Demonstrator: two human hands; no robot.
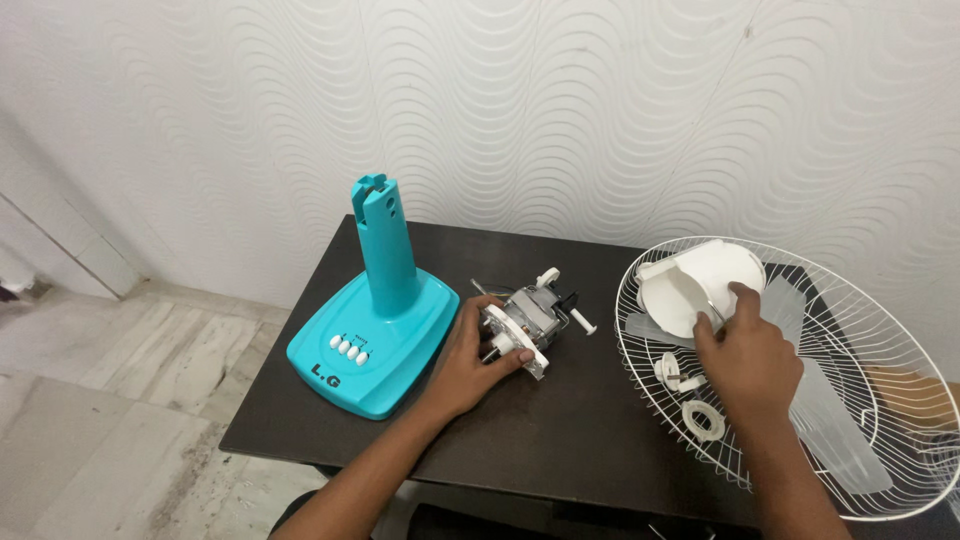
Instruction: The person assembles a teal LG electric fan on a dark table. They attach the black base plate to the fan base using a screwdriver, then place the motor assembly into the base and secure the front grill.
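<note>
The left hand (pixel 468 362) grips the fan motor (pixel 527 322) on the table (pixel 560 430). The right hand (pixel 748 355) covers part of a white cover (pixel 690 285) inside the wire cage (pixel 880 330), its fingers hidden. The cage's right edge is cut off.

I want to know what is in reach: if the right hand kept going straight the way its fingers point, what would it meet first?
The right hand points up-left and already touches the white plastic rear motor cover lying inside the white wire fan guard, so that cover probably comes first.

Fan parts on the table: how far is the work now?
Looks done: turquoise base stands alone. In hand: left hand grips the motor; right hand touches the white cover inside the wire guard. Left: clear blades and small rings lie loose.
</note>
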